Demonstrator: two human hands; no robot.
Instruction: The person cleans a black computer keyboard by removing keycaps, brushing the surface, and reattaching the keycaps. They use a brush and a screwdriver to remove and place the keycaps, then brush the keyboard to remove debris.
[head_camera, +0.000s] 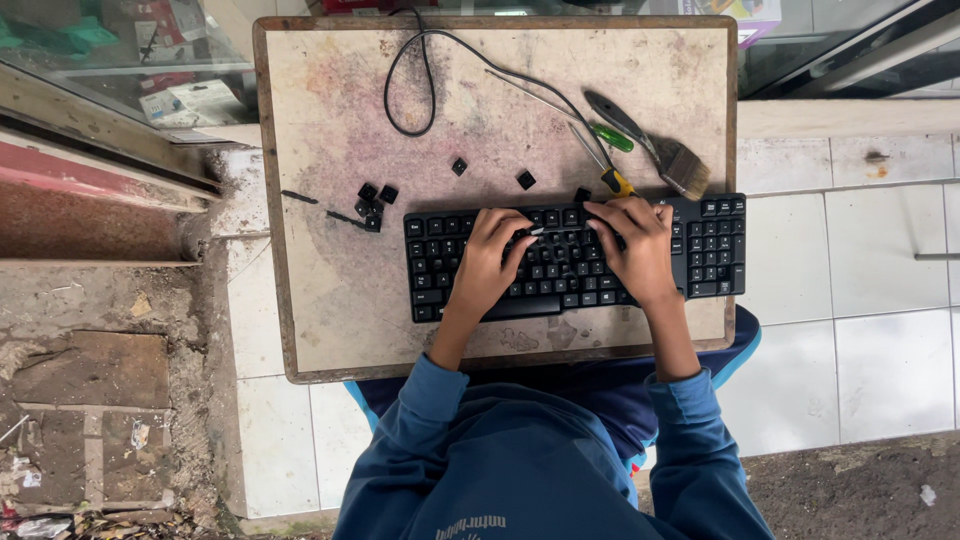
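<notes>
Left hand (487, 262) and right hand (636, 250) rest, fingers curled, holding nothing, on the black keyboard (574, 256).

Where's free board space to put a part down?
Bare: left strip of the board, below the loose keycaps; top right corner above the brush. Crowded: behind the keyboard, with cable, screwdrivers, both hands.
</notes>
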